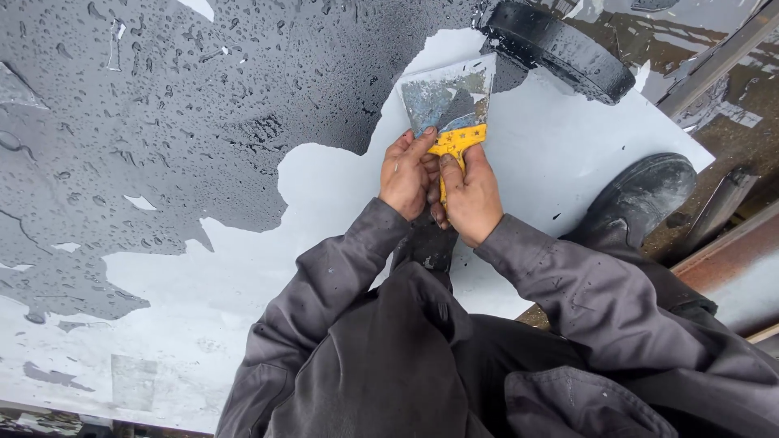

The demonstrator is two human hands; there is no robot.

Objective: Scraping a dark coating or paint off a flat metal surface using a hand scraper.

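Both hands are wrapped around one tool: a scraper (449,109) with a yellow handle and a wide, smeared metal blade. The left hand (408,173) clasps the handle from the side, its forefinger stretched up toward the blade. The right hand (472,195) closes around the lower handle, touching the left. The blade lies tilted on a flat panel (560,154), right at the ragged edge where the wet black coating (203,105) meets bare white surface. A black round object (560,50) lies just beyond the blade. A dark boot (641,199) rests on the panel's right side, near grey sleeves (568,276).
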